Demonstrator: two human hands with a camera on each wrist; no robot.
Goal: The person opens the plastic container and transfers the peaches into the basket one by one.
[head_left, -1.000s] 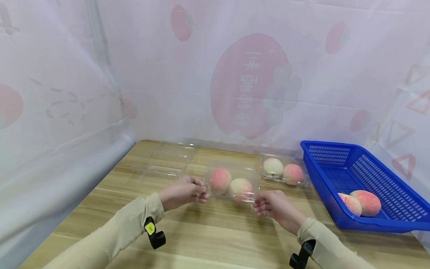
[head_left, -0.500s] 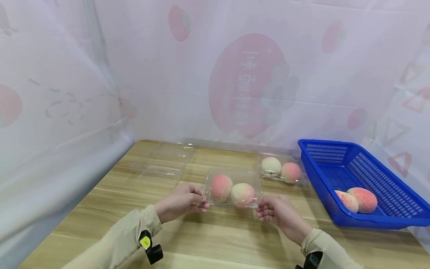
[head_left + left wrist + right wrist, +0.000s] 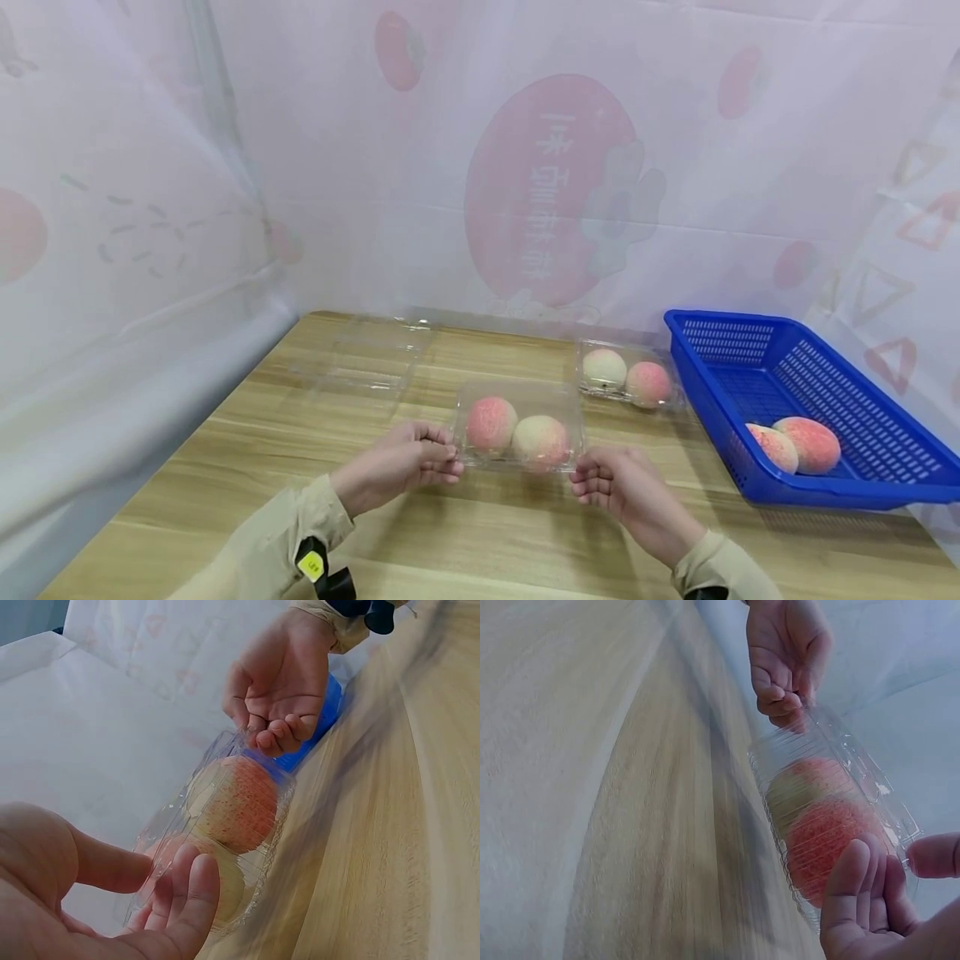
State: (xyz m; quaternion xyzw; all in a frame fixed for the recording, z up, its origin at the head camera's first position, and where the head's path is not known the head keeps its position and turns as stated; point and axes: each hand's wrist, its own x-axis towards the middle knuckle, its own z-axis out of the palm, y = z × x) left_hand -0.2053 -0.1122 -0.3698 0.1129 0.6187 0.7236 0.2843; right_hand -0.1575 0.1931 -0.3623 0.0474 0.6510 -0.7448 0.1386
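Note:
Both hands hold a clear plastic clamshell box (image 3: 561, 402) at the middle of the table. Through its lid I see a mostly pink peach (image 3: 491, 426) on the left and a cream-and-pink peach (image 3: 540, 442) on the right. At the box's near left corner, the left hand (image 3: 401, 467) pinches the edge between thumb and fingers. The right hand (image 3: 628, 493) does the same at the near right corner. In the left wrist view the lid (image 3: 214, 776) lies over the peaches. Whether the box touches the table cannot be told.
Behind and to the right lies another clear box (image 3: 626, 354) with two peaches. A blue basket (image 3: 720, 417) beside it holds two peaches (image 3: 808, 445). Clear plastic boxes (image 3: 375, 367) without fruit lie at the back left. A printed white curtain (image 3: 337, 167) encloses the table.
Both hands have brought the box with its peaches a little nearer to the person. Each keeps its grip on its corner. The basket and the other boxes stay in place.

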